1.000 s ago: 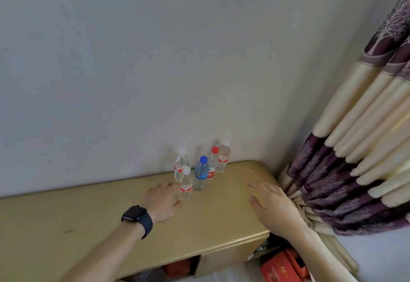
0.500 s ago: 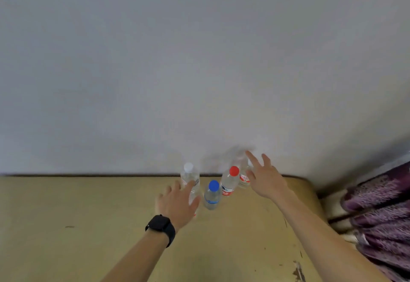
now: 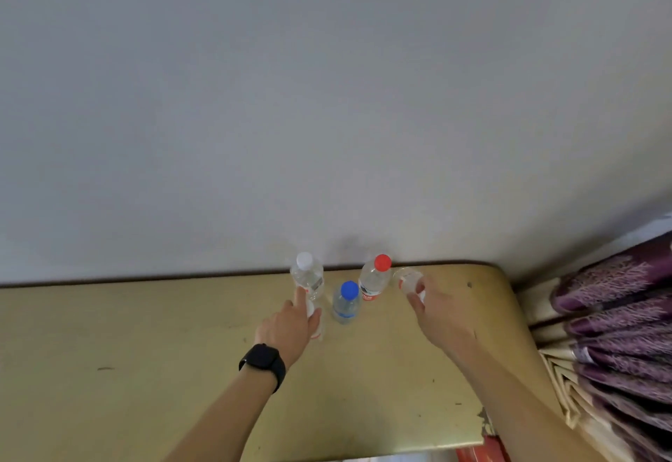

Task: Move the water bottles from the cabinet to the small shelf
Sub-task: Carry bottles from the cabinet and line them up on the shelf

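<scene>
Several small clear water bottles stand on the yellow cabinet top by the wall. My left hand, with a black watch at the wrist, is wrapped around a white-capped bottle that it mostly hides. Behind it stands another white-capped bottle. A blue-capped bottle and a red-capped bottle stand between my hands. My right hand grips the rightmost bottle, which tilts. The small shelf is out of view.
The grey wall rises right behind the bottles. A purple and cream curtain hangs at the right end of the cabinet. Something red shows below the cabinet's chipped front right corner.
The view has moved closer over the cabinet. My left hand has closed around the front white-capped bottle. My right hand has reached the rightmost bottle, taken hold and tipped it.
</scene>
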